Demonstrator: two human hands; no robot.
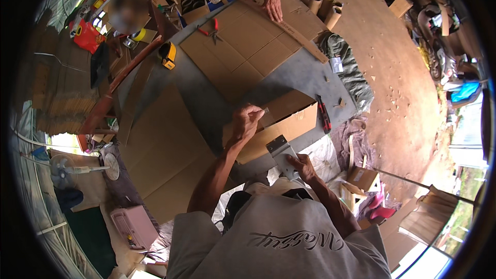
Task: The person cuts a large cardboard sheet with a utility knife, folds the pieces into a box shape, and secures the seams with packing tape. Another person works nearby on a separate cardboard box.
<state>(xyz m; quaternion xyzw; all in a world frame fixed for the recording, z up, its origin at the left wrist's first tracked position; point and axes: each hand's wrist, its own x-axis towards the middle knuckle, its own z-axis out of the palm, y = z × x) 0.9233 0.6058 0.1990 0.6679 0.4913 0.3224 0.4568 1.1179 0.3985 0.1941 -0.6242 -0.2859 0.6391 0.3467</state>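
A cardboard box (279, 133) stands on the grey table close in front of me. My left hand (248, 120) is curled into a pinch at the box's upper edge; a small shiny strip shows by its fingertips, too small to make out. Low at the box's near side, my right hand (304, 167) grips a flat grey tool with a dark squared end (282, 153). The rest of that tool is hidden by the fingers. Beside the right end of the box lies a red and black utility knife (324, 114).
Across the table (194, 85), another person's hands (272, 4) press a long wooden ruler (294, 32) on flat cardboard (232, 46). Red-handled pliers (209, 32) and a yellow tape measure (168, 56) lie left. A large cardboard sheet (160, 150) leans at near left.
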